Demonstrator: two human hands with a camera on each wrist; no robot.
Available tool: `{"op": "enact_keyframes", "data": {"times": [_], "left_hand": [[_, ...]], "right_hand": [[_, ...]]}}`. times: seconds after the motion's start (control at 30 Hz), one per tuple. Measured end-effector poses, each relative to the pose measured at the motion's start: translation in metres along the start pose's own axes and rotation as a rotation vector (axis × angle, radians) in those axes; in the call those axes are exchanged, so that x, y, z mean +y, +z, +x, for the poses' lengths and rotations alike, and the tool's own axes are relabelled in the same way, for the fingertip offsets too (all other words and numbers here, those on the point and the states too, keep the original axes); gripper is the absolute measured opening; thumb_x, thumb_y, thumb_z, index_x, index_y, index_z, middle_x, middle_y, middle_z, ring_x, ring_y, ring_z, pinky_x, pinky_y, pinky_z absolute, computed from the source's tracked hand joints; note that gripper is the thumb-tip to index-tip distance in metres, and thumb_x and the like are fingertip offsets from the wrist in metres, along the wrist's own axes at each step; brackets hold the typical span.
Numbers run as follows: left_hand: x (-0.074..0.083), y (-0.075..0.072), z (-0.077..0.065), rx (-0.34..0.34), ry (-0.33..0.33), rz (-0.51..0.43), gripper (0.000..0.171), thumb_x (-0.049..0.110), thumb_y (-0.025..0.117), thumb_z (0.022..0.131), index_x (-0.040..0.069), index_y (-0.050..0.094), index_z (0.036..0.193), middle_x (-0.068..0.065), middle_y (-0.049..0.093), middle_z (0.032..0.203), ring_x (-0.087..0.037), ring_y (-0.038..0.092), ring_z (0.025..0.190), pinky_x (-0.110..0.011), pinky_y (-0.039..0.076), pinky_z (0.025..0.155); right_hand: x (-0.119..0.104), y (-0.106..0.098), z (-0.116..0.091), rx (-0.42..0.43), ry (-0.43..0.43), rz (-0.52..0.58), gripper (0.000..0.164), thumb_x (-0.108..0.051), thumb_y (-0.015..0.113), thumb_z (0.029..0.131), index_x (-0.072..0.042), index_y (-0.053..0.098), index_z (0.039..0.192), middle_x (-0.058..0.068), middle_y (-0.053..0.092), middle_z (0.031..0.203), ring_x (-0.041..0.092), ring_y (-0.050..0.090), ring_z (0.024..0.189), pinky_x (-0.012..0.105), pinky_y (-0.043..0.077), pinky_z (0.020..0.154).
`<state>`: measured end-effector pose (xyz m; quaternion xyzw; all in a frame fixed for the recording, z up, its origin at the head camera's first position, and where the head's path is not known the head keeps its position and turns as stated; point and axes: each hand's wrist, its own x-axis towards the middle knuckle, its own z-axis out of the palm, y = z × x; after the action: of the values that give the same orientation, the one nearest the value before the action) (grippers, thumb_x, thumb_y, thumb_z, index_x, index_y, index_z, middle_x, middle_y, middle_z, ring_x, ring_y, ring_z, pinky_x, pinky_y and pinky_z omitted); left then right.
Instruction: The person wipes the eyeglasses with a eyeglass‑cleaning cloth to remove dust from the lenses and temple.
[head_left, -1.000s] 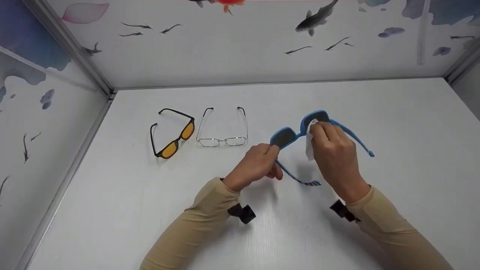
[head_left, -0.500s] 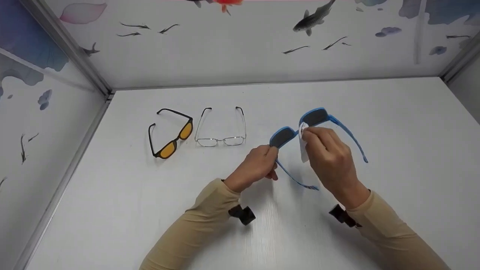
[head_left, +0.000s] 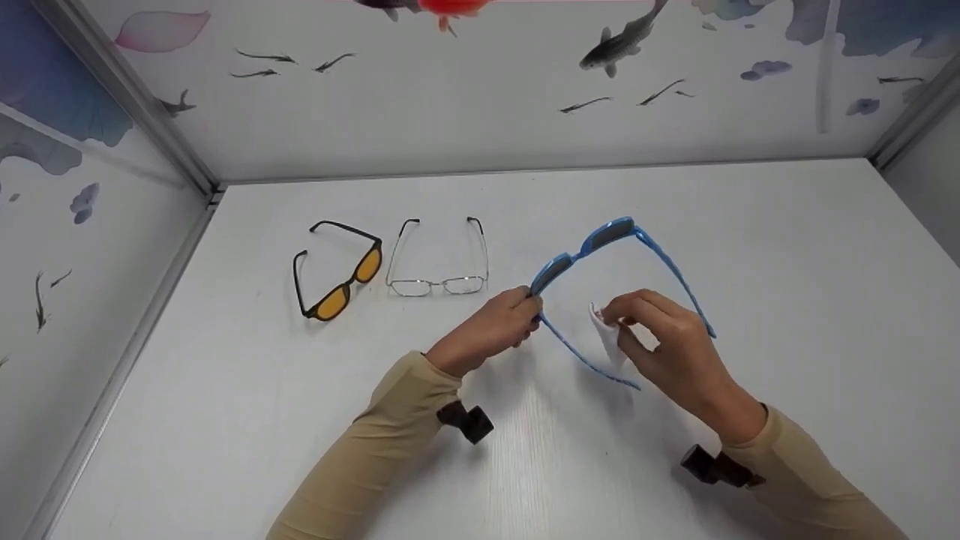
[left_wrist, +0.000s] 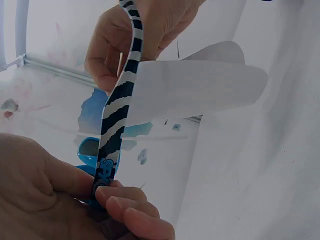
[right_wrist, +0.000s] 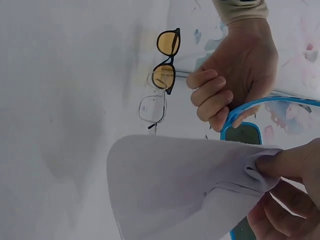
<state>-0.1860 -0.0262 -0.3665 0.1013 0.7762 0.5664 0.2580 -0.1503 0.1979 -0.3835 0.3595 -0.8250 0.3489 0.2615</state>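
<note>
Blue-framed sunglasses with dark lenses are held up over the table, temples spread towards me. My left hand pinches them at the left hinge, thumb on one side and curled fingers on the other. The left wrist view shows a black-and-white zebra pattern on the temple. Between the two temples, my right hand pinches a white cloth, which hangs down from thumb and fingers, apart from the lenses. In the right wrist view the cloth spreads wide and hides part of the sunglasses.
Left of the hands, black-framed glasses with orange lenses lie unfolded on the white table. Beside them are thin metal-framed clear glasses, temples pointing away. Panels printed with fish stand along the back and left edges.
The right hand has drawn the cloth off the right lens, back towards me and down. The left hand has turned the sunglasses so the lenses show more edge-on.
</note>
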Motion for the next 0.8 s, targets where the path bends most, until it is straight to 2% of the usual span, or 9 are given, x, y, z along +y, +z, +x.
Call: {"op": "enact_keyframes", "data": {"times": [0.2, 0.43, 0.6, 0.7, 0.8], "left_hand": [[-0.003, 0.0, -0.002, -0.067, 0.021, 0.034, 0.02, 0.016, 0.04, 0.104, 0.004, 0.049, 0.092, -0.002, 0.045, 0.075, -0.014, 0.044, 0.067, -0.026, 0.038, 0.063], [-0.006, 0.002, -0.004, -0.086, 0.037, -0.008, 0.016, 0.009, 0.041, 0.103, 0.001, 0.05, 0.093, -0.004, 0.049, 0.078, -0.014, 0.048, 0.07, -0.024, 0.046, 0.066], [-0.004, 0.003, -0.004, -0.098, 0.025, -0.039, 0.013, 0.006, 0.044, 0.102, -0.002, 0.053, 0.097, -0.006, 0.052, 0.079, -0.014, 0.052, 0.071, -0.024, 0.049, 0.066], [-0.002, 0.003, -0.005, -0.105, 0.023, -0.054, 0.013, 0.004, 0.046, 0.101, -0.005, 0.055, 0.099, -0.007, 0.055, 0.079, -0.015, 0.055, 0.071, -0.026, 0.051, 0.067], [-0.003, 0.002, -0.004, -0.108, 0.033, -0.079, 0.013, 0.002, 0.047, 0.1, -0.007, 0.057, 0.1, -0.008, 0.057, 0.079, -0.015, 0.057, 0.071, -0.028, 0.053, 0.068]], "right_hand": [[-0.006, 0.002, 0.005, -0.112, 0.048, 0.194, 0.047, 0.028, 0.066, 0.068, -0.007, 0.064, 0.1, 0.002, 0.066, 0.095, 0.017, 0.063, 0.085, 0.026, 0.055, 0.072], [-0.009, 0.012, 0.006, -0.23, 0.246, 0.302, 0.045, 0.025, 0.059, 0.076, -0.004, 0.061, 0.11, 0.0, 0.065, 0.107, 0.015, 0.063, 0.095, 0.032, 0.056, 0.076], [-0.009, 0.019, 0.009, -0.173, 0.317, 0.387, 0.047, 0.027, 0.051, 0.078, -0.003, 0.061, 0.113, 0.003, 0.064, 0.11, 0.019, 0.062, 0.099, 0.032, 0.054, 0.081], [-0.01, 0.021, 0.011, -0.131, 0.314, 0.428, 0.05, 0.028, 0.048, 0.077, -0.004, 0.062, 0.113, 0.002, 0.064, 0.11, 0.02, 0.06, 0.101, 0.031, 0.053, 0.083], [-0.01, 0.023, 0.009, -0.131, 0.312, 0.452, 0.05, 0.029, 0.048, 0.078, -0.004, 0.062, 0.113, 0.002, 0.063, 0.111, 0.02, 0.059, 0.102, 0.03, 0.052, 0.084]]}}
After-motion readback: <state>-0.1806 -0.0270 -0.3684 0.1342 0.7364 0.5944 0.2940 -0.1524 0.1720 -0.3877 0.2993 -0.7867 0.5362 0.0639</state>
